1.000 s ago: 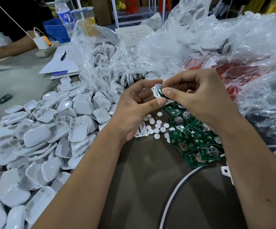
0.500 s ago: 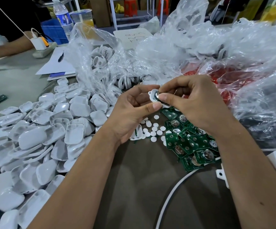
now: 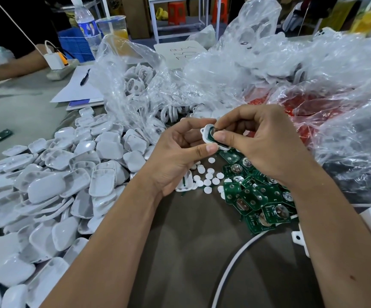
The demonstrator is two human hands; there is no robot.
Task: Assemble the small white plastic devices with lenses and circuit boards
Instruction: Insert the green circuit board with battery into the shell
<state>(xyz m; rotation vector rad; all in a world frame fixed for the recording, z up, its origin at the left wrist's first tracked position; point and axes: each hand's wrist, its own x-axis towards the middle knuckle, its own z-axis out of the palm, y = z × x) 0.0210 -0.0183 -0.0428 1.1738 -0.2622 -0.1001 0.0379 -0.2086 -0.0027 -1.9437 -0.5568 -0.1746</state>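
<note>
White housing (image 3: 207,134) with green board, pinched in left hand (image 3: 175,156) and right hand (image 3: 262,143) grip, raised over table (image 3: 191,241).

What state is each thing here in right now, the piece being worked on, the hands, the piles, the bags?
White housing: held up between both hands, green board seated inside.
Left hand: grips the housing.
Right hand: pinches the housing, thumb on the board.
Circuit boards: loose heap.
White discs: scattered.
White covers: piled loose.
Plastic bags: open, crumpled.
Water bottle: upright, capped.
</note>
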